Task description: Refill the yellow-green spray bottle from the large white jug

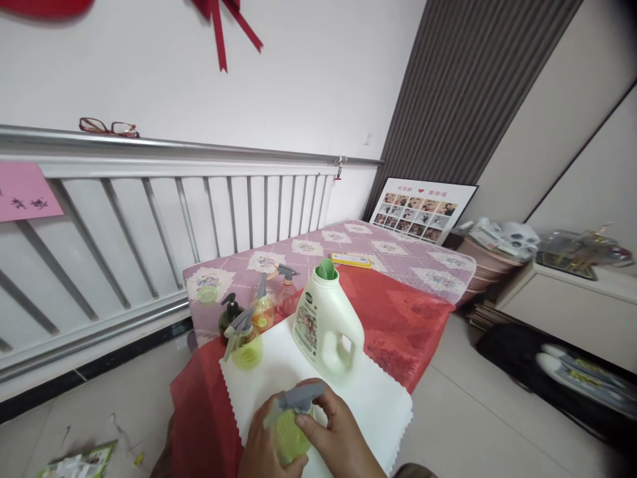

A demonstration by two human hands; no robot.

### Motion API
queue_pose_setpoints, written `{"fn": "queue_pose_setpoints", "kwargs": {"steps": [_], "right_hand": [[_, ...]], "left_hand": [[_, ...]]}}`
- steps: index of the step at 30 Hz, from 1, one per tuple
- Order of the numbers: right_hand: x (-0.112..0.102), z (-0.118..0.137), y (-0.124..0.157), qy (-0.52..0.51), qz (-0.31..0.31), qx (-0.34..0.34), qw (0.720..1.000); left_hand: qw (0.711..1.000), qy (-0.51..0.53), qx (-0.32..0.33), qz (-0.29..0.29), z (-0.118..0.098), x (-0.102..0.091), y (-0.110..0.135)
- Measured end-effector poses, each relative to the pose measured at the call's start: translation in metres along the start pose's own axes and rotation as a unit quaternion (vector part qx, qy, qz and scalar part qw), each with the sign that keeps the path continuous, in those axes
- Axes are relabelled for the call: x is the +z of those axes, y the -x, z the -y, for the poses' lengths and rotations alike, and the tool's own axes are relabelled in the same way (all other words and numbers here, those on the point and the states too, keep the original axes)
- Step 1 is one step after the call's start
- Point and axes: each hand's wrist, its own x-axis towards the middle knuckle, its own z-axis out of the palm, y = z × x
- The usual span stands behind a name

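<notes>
Low over the front of the white mat (269, 392), both hands are around a small spray bottle (291, 435) with yellow-green liquid and a grey trigger head. My left hand (263, 438) wraps the bottle's body from the left. At the neck, just under the trigger head, the fingers and thumb of my right hand (336, 431) are closed. Beyond them stands a large pale green jug (328, 325) with a handle and a green spout in its uncapped mouth. A second yellow-green spray bottle (247, 352) is upright at the mat's left.
Behind that bottle stand a dark pump bottle (229, 315), an orange spray bottle (263, 312) and a pink one (287, 299). A green cap (208, 295) and a yellow box (351, 260) lie on the patterned tablecloth (308, 247). A radiator (209, 206) lines the wall.
</notes>
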Motion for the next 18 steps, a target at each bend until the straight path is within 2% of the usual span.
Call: {"fn": "queue_pose_setpoints", "kwargs": {"steps": [3, 5, 7, 11, 14, 16, 18], "right_hand": [[0.013, -0.01, -0.002, -0.014, -0.071, 0.018, 0.997], [0.019, -0.012, -0.004, -0.013, -0.094, 0.039, 0.995], [0.019, -0.009, -0.004, -0.007, -0.086, 0.053, 0.995], [0.006, 0.012, 0.0, -0.008, -0.018, 0.057, 0.998], [-0.004, 0.023, 0.001, -0.004, 0.034, 0.026, 0.999], [-0.004, 0.023, 0.0, 0.008, 0.035, 0.008, 0.999], [0.001, 0.016, -0.002, 0.016, -0.005, 0.021, 1.0]], "left_hand": [[1.0, 0.013, -0.019, -0.002, -0.007, -0.004, 0.0], [1.0, 0.023, -0.011, 0.001, -0.015, -0.007, 0.0], [0.999, 0.029, -0.011, -0.011, -0.022, -0.008, 0.0], [0.997, 0.023, -0.021, -0.068, -0.031, -0.004, 0.001], [0.997, 0.019, -0.028, -0.063, -0.034, -0.003, 0.001], [0.998, 0.016, -0.041, -0.052, -0.037, -0.005, 0.001], [0.997, 0.014, -0.055, -0.043, -0.039, -0.008, 0.0]]}}
